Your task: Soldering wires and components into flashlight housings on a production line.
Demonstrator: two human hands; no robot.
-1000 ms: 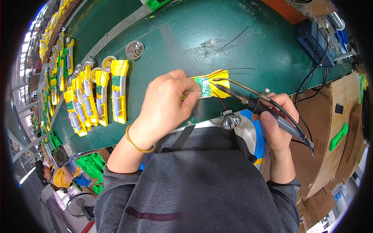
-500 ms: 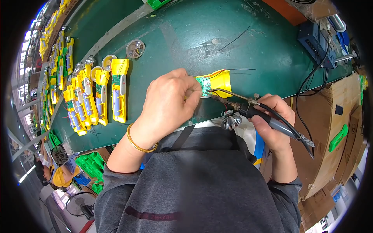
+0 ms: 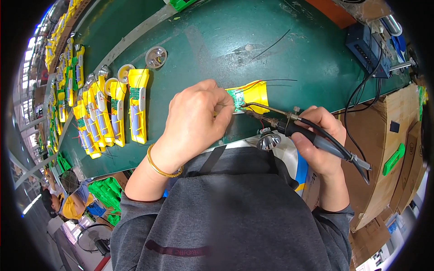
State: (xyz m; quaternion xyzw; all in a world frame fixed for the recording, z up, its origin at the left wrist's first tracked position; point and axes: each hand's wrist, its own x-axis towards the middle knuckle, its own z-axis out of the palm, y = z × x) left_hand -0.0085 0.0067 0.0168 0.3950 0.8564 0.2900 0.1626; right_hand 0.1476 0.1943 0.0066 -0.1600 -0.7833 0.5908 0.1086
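Note:
A yellow plastic housing [image 3: 257, 94] with a small green circuit board [image 3: 236, 96] lies on the green table [image 3: 217, 45] near its front edge. My left hand [image 3: 194, 122] rests on the board's left side, fingers pinched on it and its thin wires. My right hand [image 3: 322, 137] grips a soldering iron [image 3: 289, 126] by its dark handle. The iron's metal tip touches the board's lower edge. A gold bangle [image 3: 162, 168] circles my left wrist.
Several yellow housings with blue cells [image 3: 118, 110] lie in a row at the left. A silver reflector [image 3: 269, 141] sits at the table edge, another [image 3: 156, 57] further back. A blue box with cables [image 3: 368, 47] stands at the right, cardboard boxes [image 3: 393, 149] below it.
The soldering iron's tip has swung left and up until it meets the circuit board. My left hand has stayed on the board.

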